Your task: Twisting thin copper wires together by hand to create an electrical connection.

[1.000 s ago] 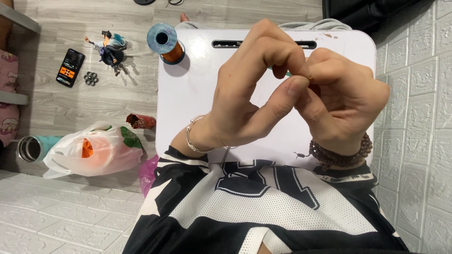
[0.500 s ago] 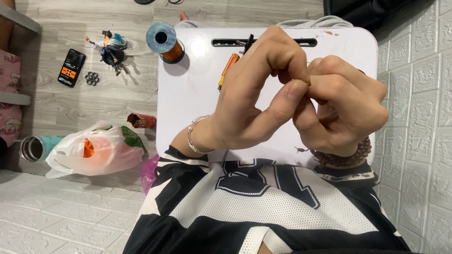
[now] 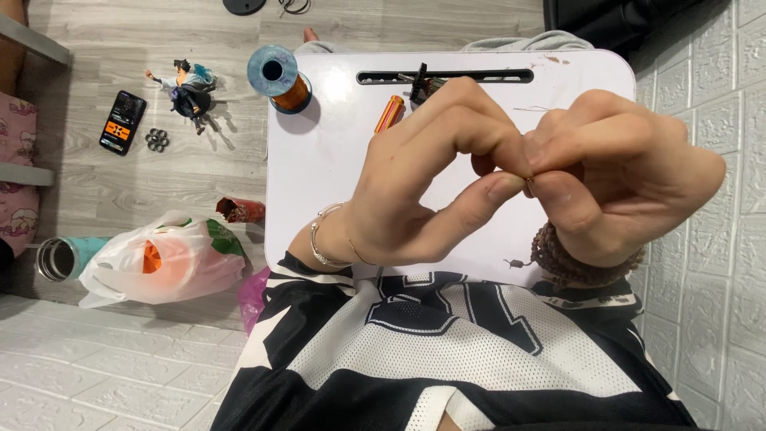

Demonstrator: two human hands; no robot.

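Fingertips of both hands meet above the white desk (image 3: 335, 183), raised close to the eyes where so tiny a thing can be seen. Left hand (image 3: 423, 191) pinches thumb to forefinger, wrist bent inward; right hand (image 3: 622, 183) curls likewise, both narrow on a small copper-coloured piece (image 3: 527, 182). Farther back lie an orange tube (image 3: 389, 113) and a wire spool (image 3: 279, 78).

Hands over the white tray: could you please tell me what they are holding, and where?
Both hands, left hand and right hand, pinch something tiny and thin between thumb and fingertips; what it is cannot be told.
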